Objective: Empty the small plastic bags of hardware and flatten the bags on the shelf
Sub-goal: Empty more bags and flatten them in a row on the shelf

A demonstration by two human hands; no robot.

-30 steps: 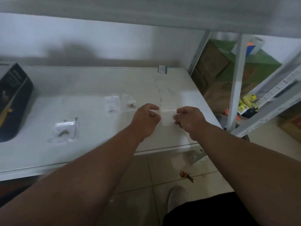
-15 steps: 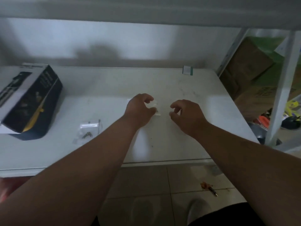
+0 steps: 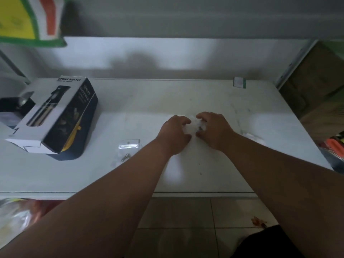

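On the white shelf [image 3: 186, 101], my left hand [image 3: 175, 135] and my right hand [image 3: 214, 131] meet at mid-shelf, fingers curled down. Both pinch a small clear plastic bag [image 3: 196, 125] with dark hardware showing inside it; most of the bag is hidden by my fingers. A second small bag [image 3: 128, 147] lies to the left of my left forearm, with a metal piece [image 3: 125, 157] in it. An empty-looking flat bag [image 3: 253, 137] rests on the shelf to the right of my right wrist.
A dark spray bottle box [image 3: 55, 116] lies on the shelf's left part. A small green-edged tag [image 3: 239, 82] stands at the back right. Cardboard boxes [image 3: 316, 86] are beyond the right shelf post. Tiled floor [image 3: 186, 220] lies below the front edge.
My hands moved from the shelf's front right to the bags at mid-shelf. The bag stretched between them a second ago is no longer held. The view has swung left.
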